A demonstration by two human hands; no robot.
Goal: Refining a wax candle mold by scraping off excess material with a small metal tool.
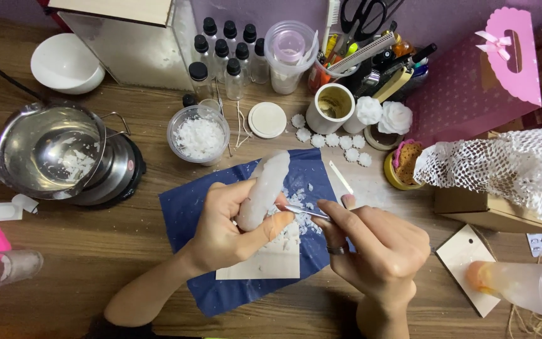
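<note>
Two hands are working over the desk (127,251): the left hand (227,226) and the right hand (377,251). One white wax block (265,188) is sitting in the left, one thin metal blade (302,210) in the right. One blue cloth (246,289) is lying under them, carrying one white card (265,260). Nine small black-capped bottles (224,53) are standing in a cluster at the back. Two white wax roses (382,114) are sitting side by side, and about seven small white flower shapes (334,139) are lying in a curve. One metal pot (48,150), one white bowl (67,63), one tub of flakes (198,135), one round lid (267,119), one pink gift bag (472,81).
</note>
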